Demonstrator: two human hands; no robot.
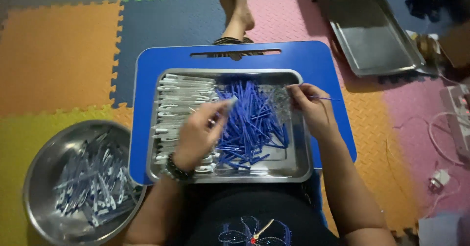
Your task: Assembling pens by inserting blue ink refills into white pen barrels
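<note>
Over the lap, a blue counter (303,60) carries a steel tray (298,163), evidently so that the parts stay corralled: clear pen barrels (181,92) are ranked along its left edge, blue refills (249,121) heaped at the middle. A clear barrel is gripped in the left hand (198,133), fingers curled, above the heap; a thin blue refill (325,98) is pinched by the right hand (313,109) near the tray's right edge. Finished pens (90,182) are gathered in a steel bowl (36,177) beside the counter's left edge. Coloured foam floor mats (58,55) are seen beneath, with a second tray (377,40) beyond the far right corner.
</note>
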